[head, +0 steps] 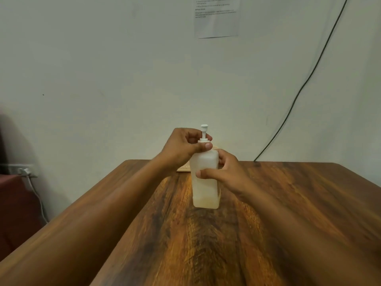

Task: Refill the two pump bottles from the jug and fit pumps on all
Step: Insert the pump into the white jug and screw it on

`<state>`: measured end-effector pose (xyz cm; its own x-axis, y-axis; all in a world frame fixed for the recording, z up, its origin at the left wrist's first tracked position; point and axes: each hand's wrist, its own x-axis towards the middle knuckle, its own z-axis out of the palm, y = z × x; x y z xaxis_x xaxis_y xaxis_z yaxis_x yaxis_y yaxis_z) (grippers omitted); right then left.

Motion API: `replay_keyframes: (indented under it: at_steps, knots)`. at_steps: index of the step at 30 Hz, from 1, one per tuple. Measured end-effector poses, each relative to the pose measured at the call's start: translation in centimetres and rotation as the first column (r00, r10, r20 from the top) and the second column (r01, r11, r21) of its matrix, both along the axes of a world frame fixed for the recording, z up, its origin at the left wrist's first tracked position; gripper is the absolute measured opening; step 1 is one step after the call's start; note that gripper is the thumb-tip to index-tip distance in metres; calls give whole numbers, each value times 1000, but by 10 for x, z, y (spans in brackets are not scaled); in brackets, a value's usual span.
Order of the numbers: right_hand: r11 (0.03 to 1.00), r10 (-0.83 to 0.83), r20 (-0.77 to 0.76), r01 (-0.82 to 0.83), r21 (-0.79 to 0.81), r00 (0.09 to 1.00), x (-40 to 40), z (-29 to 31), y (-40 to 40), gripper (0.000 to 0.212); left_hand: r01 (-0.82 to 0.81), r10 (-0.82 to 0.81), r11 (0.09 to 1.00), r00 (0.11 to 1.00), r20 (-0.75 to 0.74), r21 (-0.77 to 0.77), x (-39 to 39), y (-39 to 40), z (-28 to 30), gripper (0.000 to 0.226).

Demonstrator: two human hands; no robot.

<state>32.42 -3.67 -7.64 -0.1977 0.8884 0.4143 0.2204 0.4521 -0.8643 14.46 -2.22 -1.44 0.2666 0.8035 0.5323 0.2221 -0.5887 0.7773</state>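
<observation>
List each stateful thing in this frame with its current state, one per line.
Pump bottle: upright on the table, pale liquid showing low in it.
Pump: seated in the bottle neck, plunger raised.
Left hand: fingers pinch the pump collar.
Right hand: grips the bottle body.
Paper sheet: stuck flat on the wall.
Black cable: hangs down the wall behind the table.

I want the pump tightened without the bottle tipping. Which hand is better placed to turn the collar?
The left hand: its fingers already pinch the pump collar on the bottle. The right hand grips the body, well placed to steady it.
</observation>
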Motion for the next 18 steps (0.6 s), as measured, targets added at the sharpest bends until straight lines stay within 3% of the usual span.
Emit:
replay_keyframes:
  at_steps: [3, 5, 7, 10, 13, 15, 18]
  knots:
    - [974, 199, -50, -204, -101, 979, 9, 2, -2, 63, 340, -341, 923, 940, 26, -183, -17, 2, 7, 32]
    - [974, 191, -42, -195, -112, 981, 8, 2, -3, 64, 403, -403, 882, 914, 49, -243, -20, 1, 8, 33]
    - [994, 69, -33, -71, -85, 997, 4, 2, -3, 68, 335, -329, 916, 942, 64, -223, -15, 0, 6, 33]
    - [989, -147, 27, 147, 12, 989, -6, 2, -5, 77, 20, -13, 997, 996, 91, -71, 0, -5, 0, 25]
    - [958, -277, 103, 267, 108, 955, -14, 1, -8, 75, -175, 171, 984, 982, 75, 42, 11, -9, -5, 21]
    - [983, -180, 54, 178, 44, 982, -12, 1, -10, 73, -101, 101, 995, 994, 40, 13, 8, -9, 0, 22]
    - [962, 214, -160, -236, -137, 964, 4, 1, -15, 65, 294, -291, 945, 956, 40, -144, -9, -5, 7, 33]
